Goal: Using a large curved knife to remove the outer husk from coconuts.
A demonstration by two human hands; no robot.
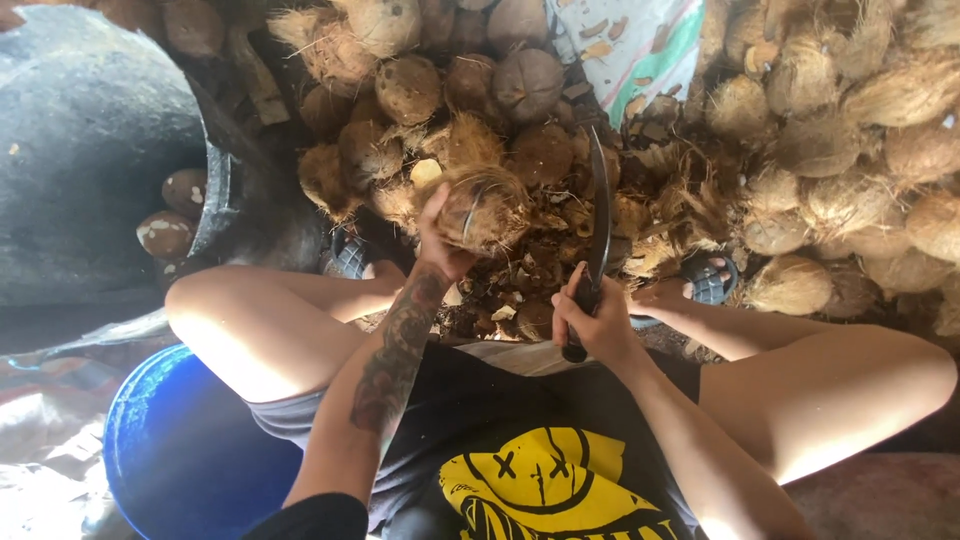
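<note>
husking in hand: left hand (440, 245) gripping a fibrous coconut (485, 208) out over the husk scraps (530, 280) between the knees, right hand (592, 320) clenched round a dark machete (598, 215) raised beside it, likely needing a careful chop clear of the fingers.

Husked coconut heap (820, 130) behind; blue tub (170, 440), dark basin (90, 150) left; daylight.

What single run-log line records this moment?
left hand: grips husked coconut | right hand: grips curved knife, blade up, beside coconut | surroundings: coconut pile, blue bucket
</note>
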